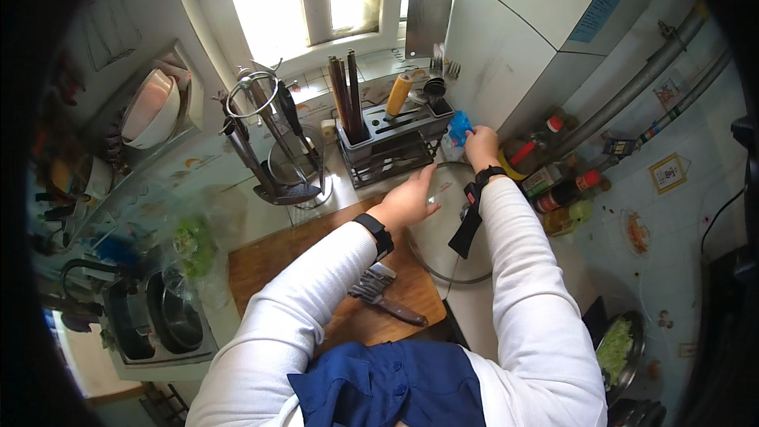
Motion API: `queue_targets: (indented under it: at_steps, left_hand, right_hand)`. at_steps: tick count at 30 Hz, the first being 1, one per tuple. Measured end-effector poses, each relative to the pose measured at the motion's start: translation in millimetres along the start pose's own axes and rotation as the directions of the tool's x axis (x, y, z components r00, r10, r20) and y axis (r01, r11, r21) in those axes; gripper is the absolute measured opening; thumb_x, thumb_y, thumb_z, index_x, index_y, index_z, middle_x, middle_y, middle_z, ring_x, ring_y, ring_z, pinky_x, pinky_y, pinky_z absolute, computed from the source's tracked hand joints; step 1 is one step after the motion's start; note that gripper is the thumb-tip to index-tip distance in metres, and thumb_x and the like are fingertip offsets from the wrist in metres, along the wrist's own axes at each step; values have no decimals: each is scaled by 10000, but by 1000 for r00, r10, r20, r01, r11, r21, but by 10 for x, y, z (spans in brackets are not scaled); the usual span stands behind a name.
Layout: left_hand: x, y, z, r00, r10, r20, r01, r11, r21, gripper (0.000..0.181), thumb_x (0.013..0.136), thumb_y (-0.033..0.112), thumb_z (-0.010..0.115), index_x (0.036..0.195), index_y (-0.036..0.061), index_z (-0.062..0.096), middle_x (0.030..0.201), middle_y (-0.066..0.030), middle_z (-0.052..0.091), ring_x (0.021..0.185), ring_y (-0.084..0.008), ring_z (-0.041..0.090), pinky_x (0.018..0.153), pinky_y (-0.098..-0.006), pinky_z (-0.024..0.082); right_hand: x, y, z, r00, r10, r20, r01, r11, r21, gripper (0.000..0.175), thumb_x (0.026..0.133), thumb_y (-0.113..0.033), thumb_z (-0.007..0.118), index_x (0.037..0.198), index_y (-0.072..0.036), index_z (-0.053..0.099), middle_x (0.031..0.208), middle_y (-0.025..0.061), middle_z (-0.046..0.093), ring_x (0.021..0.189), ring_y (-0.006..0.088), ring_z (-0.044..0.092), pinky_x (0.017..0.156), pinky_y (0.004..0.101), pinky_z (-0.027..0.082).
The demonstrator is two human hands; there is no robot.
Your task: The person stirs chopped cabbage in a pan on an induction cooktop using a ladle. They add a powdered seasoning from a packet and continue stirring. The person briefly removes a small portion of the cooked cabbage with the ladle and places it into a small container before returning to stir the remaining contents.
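My right hand (481, 147) reaches to the back of the counter, its fingers closed on a crumpled blue plastic bag (458, 128). My left hand (409, 197) is empty, with fingers stretched out and thumb apart, above the left edge of a round glass lid (437, 243). The lid lies flat on the white counter, partly covered by the loose end of the black strap on my right wrist. Left of the blue bag stands a grey utensil holder (391, 142) with chopsticks (347, 98), a yellow handle (399, 96) and forks (439, 66).
A wooden cutting board (278, 261) carries a wooden-handled knife (400, 310). A wire stand with ladles (284, 190) is at the back left. Bottles (563, 190) line the right wall. A cleaver (430, 18) hangs by the window. A double sink (172, 314) lies left; a pan of chopped greens (616, 344), right.
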State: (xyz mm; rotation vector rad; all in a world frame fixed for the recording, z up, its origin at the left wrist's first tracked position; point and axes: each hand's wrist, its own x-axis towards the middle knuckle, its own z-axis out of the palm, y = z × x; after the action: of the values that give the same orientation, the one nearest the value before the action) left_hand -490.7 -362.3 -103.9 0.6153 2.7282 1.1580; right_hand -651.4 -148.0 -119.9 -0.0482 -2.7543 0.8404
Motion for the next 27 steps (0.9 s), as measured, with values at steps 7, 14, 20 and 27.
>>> queue_targets:
  at_steps: [7,14,20,27]
  left_hand:
    - [-160,332,-223,975,100,-201,-102,995,-2,954,784,278,842,1492,-50,294,1387,-323,494,1306,-437,499,1093,-432,438]
    - [-519,1366,-205,845,224,-485,-268,963,-22,1124,651,359,925,1495,-41,299,1434,-294,473,1324,-418,493,1098,-435,438]
    - [-1310,2146,-125,909,133,-394,-254,928,-274,800,671,411,888,1294,88,504,1034,-206,718,976,-424,686,825,-467,556]
    - [-1746,2830,192,892,434,-123,-422,704,-571,574,627,192,936,1091,19,647,988,-102,742,896,-206,723,817,-343,577]
  right_hand:
    - [-346,-707,-735,985,53,-165,53,816,575,240,932,-141,648,796,55,678,671,145,709,569,173,710,558,307,565]
    - [-1793,-1539,-1983,965,180,-190,31,642,766,234,942,-129,647,805,59,672,730,107,722,620,152,706,592,279,574]
    - [-3098,-1798,-2651,957,85,-278,129,732,669,235,939,-109,663,756,38,663,703,72,711,601,117,677,574,276,554]
    - [-4295,-1360,-3955,956,8,-293,121,899,421,213,917,-203,748,915,9,720,744,54,711,644,91,655,586,263,519]
